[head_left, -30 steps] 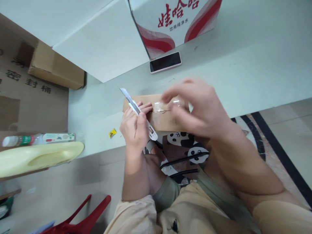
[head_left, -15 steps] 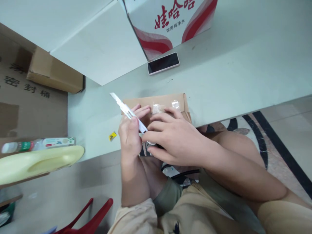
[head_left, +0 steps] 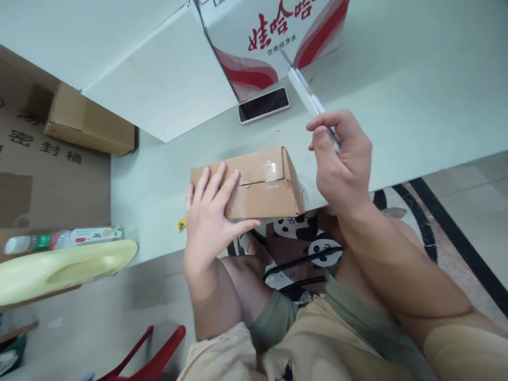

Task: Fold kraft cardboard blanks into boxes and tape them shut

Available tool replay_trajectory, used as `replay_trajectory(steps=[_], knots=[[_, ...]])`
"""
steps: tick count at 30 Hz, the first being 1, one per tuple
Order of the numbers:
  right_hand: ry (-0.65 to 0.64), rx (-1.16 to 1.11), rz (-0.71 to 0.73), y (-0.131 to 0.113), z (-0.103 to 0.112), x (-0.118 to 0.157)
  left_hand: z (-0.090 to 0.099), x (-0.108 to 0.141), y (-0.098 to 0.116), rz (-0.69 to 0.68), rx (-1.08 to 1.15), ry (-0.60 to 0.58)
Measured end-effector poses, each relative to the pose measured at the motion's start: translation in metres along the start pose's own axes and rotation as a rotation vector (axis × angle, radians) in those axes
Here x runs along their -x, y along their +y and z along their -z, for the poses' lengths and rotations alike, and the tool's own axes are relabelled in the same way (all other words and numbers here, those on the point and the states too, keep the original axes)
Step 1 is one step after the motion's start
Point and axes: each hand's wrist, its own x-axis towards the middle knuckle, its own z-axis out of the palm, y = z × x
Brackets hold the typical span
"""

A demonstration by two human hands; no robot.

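Observation:
A small brown cardboard box (head_left: 262, 198) lies at the table's near edge, with a piece of clear tape (head_left: 271, 170) across its seam towards the right end. My left hand (head_left: 210, 206) rests on the box's left part, fingers spread over the top and thumb stretched along the near side. To the right of the box and above the table, my right hand (head_left: 343, 156) grips a white utility knife (head_left: 307, 95). Its blade is out and points up and to the left, away from my body.
Behind the box lies a phone (head_left: 264, 106), in front of a white and red printed carton (head_left: 278, 58). A yellow scrap (head_left: 181, 225) is left of my hand. Further left are a plastic bottle (head_left: 29, 242), a pale yellow object (head_left: 71, 270) and another cardboard box (head_left: 89, 119).
The knife has passed from my left hand to my right, which has swung up and right with it. My left hand now lies flat on the box, which has turned slightly.

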Motion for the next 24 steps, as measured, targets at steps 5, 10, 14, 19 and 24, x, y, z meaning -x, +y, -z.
replay_trajectory(steps=[5,10,14,19,24], knots=[[-0.159,-0.089,-0.106,0.049,-0.01,0.001,0.01,0.006,-0.039,0.045,0.185,0.081],[-0.375,-0.218,-0.173,0.05,-0.03,0.014,-0.007,0.01,-0.075,0.112,0.527,0.353],[-0.506,-0.28,-0.054,0.032,-0.04,0.02,-0.029,0.005,-0.078,0.217,0.733,0.512],[-0.566,-0.231,0.133,0.008,-0.037,0.019,-0.039,-0.004,-0.059,0.403,0.977,0.377],[-0.637,-0.287,0.265,-0.002,-0.028,0.019,-0.041,-0.007,-0.053,0.506,1.068,0.187]])
